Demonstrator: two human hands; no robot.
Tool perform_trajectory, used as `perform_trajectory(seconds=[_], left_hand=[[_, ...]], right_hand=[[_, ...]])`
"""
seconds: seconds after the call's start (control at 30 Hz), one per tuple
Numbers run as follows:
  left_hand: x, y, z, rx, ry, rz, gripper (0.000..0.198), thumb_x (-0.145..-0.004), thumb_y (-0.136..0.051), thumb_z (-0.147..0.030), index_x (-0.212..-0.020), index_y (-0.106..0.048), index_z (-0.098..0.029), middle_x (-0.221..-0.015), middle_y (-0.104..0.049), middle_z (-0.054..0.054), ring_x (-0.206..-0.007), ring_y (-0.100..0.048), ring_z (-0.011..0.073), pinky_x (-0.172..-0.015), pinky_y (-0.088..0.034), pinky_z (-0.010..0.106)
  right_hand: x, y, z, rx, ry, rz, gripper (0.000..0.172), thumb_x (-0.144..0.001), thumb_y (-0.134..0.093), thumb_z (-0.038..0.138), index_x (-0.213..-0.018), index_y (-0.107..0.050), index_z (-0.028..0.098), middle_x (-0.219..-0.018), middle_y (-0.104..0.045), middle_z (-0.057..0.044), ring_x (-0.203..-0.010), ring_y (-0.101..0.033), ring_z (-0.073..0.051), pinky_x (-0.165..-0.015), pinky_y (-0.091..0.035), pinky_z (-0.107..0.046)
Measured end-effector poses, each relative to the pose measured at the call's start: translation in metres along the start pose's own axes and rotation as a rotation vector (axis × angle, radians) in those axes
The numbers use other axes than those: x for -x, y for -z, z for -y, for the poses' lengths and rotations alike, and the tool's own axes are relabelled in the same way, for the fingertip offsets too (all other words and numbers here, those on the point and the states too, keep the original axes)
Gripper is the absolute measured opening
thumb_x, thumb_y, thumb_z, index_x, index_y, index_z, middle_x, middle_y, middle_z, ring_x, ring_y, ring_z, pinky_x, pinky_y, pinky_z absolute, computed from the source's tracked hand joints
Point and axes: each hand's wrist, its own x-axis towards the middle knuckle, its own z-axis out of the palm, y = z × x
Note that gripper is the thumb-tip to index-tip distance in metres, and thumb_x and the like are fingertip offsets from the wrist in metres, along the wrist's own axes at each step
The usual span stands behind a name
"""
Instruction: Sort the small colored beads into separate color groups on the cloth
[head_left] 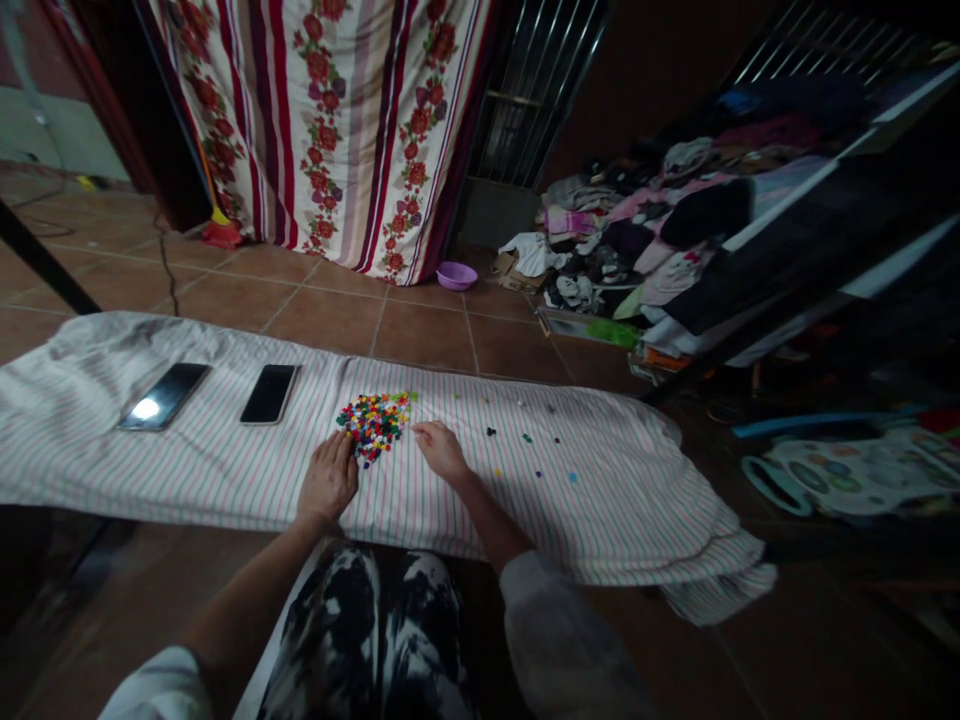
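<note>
A heap of small bead-like pieces (373, 425) in many colours lies on a striped cloth (420, 510). My left hand (328, 475) rests flat on the cloth, its fingertips at the heap's near left edge. Just right of the heap is my right hand (442, 450), thumb and fingers pinched together; whatever they may hold is too small to make out. Farther right, little pieces sit apart by colour, among them black ones (491, 432), green ones (527, 438), a yellow one (497, 472), a dark blue one (538, 474) and light blue ones (572, 477).
Two phones, a larger one (165, 397) and a smaller one (268, 394), lie left of the heap. Beyond the cloth are a tiled floor, a purple basin (457, 276), a flowered curtain (322, 130) and a pile of clothes (637, 225). A red broom (221, 233) stands by the curtain.
</note>
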Motion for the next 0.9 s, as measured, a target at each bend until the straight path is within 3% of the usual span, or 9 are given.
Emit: perform_trajectory(seconds=[0.23,0.63,0.9], left_hand=[[-0.002,0.004,-0.003,0.005,0.004,0.060,0.042,-0.094,-0.034,-0.022,-0.132,-0.049,-0.011,-0.134,-0.058,0.017,-0.130,-0.050,0.0271,-0.108,-0.043,0.048],[0.000,0.000,-0.002,0.006,0.029,0.023,0.042,-0.093,-0.036,-0.023,-0.130,-0.050,-0.008,-0.133,-0.057,0.021,-0.130,-0.050,0.0293,-0.108,-0.043,0.049],[0.000,-0.001,-0.003,0.002,0.039,0.017,0.044,-0.093,-0.035,-0.025,-0.131,-0.049,-0.009,-0.134,-0.056,0.022,-0.130,-0.050,0.0301,-0.108,-0.043,0.051]], right_hand=[[-0.010,-0.024,0.020,0.078,-0.100,0.008,0.032,-0.087,-0.052,0.010,-0.110,-0.070,0.023,-0.110,-0.067,-0.005,-0.101,-0.063,-0.016,-0.089,-0.046,-0.024],[-0.021,-0.020,0.039,0.245,-0.170,0.105,0.027,-0.092,-0.049,0.014,-0.113,-0.064,0.022,-0.112,-0.063,-0.007,-0.102,-0.060,-0.016,-0.083,-0.042,-0.025],[-0.019,-0.023,0.035,0.213,-0.155,0.048,0.017,-0.092,-0.053,0.017,-0.104,-0.063,0.022,-0.108,-0.063,-0.005,-0.094,-0.059,-0.014,-0.079,-0.041,-0.024]])
